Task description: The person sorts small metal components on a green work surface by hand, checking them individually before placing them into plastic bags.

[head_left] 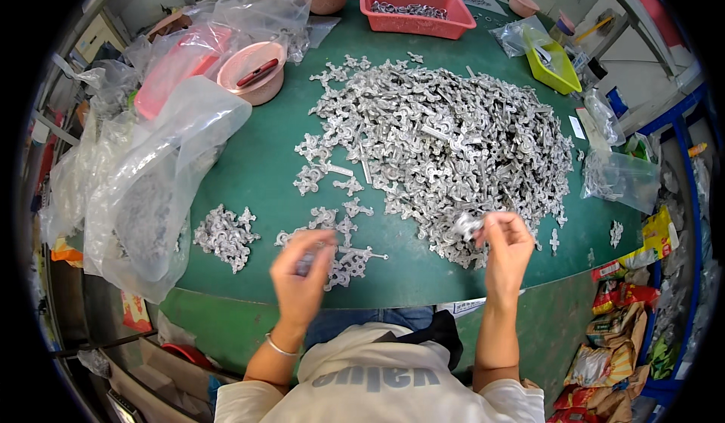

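A large heap of small silver metal castings (453,132) with lobed ends covers the middle and right of the green table (260,147). At the heap's near edge my right hand (507,248) is closed, pinching a blurred metal casting (467,225) between thumb and fingers. My left hand (298,283) is curled around a small grey metal piece (304,263), partly hidden by the fingers. It hovers over a loose cluster of castings (351,264) near the table's front edge. A smaller pile of castings (226,237) lies to the left of that hand.
Clear plastic bags (155,189) crowd the left side. A pink bowl (254,83) holds a red-handled tool. Behind the heap stand a red tray (418,24) of metal rings and a yellow-green basket (555,72). Blue shelving (674,140) and colourful packets (604,362) line the right.
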A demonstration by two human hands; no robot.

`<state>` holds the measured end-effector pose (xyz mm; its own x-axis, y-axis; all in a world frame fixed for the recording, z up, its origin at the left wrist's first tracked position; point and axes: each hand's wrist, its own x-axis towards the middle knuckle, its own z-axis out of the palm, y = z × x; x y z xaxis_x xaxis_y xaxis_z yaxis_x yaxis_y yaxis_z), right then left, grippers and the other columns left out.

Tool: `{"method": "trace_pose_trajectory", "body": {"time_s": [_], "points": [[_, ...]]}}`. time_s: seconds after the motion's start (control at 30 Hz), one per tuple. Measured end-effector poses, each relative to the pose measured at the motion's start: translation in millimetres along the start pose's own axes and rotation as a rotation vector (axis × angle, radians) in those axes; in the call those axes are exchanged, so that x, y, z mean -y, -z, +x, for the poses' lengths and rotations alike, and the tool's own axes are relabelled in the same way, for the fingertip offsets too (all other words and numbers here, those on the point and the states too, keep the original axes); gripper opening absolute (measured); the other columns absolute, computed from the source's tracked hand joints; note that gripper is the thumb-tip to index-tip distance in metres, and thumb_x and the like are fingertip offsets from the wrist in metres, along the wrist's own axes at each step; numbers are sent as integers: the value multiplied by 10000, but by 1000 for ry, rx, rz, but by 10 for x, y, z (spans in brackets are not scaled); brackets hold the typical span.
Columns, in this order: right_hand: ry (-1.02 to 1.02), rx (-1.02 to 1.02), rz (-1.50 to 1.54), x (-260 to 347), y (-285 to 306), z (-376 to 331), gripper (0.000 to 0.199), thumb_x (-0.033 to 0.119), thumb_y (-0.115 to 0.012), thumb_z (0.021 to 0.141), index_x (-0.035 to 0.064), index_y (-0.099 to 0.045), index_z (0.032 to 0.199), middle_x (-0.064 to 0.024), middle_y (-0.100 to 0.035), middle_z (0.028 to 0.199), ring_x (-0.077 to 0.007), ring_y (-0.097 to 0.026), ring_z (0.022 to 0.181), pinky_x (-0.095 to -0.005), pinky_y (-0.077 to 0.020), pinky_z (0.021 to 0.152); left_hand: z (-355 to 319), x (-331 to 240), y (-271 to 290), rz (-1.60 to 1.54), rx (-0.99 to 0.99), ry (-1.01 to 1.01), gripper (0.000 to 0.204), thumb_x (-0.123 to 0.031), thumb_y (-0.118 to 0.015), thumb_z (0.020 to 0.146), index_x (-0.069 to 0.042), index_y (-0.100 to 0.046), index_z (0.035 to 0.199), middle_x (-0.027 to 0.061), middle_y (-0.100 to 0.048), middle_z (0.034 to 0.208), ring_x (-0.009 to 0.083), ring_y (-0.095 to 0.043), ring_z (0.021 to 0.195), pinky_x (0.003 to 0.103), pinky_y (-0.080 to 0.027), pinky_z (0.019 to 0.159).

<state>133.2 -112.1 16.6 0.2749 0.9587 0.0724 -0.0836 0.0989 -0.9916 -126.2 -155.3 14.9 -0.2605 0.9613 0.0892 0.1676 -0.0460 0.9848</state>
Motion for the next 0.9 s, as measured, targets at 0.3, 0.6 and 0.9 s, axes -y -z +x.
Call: {"method": "trace_pose_trajectory", "body": {"time_s": [0.3, 0.6, 0.9], "points": [[-228, 228, 427, 35, -295, -488, 63, 18, -572, 863, -39, -546, 866, -149, -606, 852, -160, -603, 644, -245, -470, 487, -139, -190, -521, -177, 312, -226, 299, 85, -710, 682, 18, -650, 968, 111, -639, 855, 79, -527, 598, 207, -413, 537], [26, 184, 185, 140, -304, -621, 132, -54, -593, 816, -55, -570, 945, -123, -607, 868, -120, -566, 689, -211, -456, 591, -158, -170, -460, -338, 380, 57, 204, 16, -698, 740, 8, -673, 943, 75, -658, 853, 56, -539, 618, 180, -399, 503], [178, 214, 18, 154, -241, -649, 175, -76, -641, 749, -71, -617, 922, -133, -617, 859, -162, -551, 719, -257, -436, 641, -171, -159, -450, -372, 403, 69, 204, 15, -704, 736, 8, -673, 937, 76, -658, 855, 51, -528, 617, 181, -390, 492]]}}
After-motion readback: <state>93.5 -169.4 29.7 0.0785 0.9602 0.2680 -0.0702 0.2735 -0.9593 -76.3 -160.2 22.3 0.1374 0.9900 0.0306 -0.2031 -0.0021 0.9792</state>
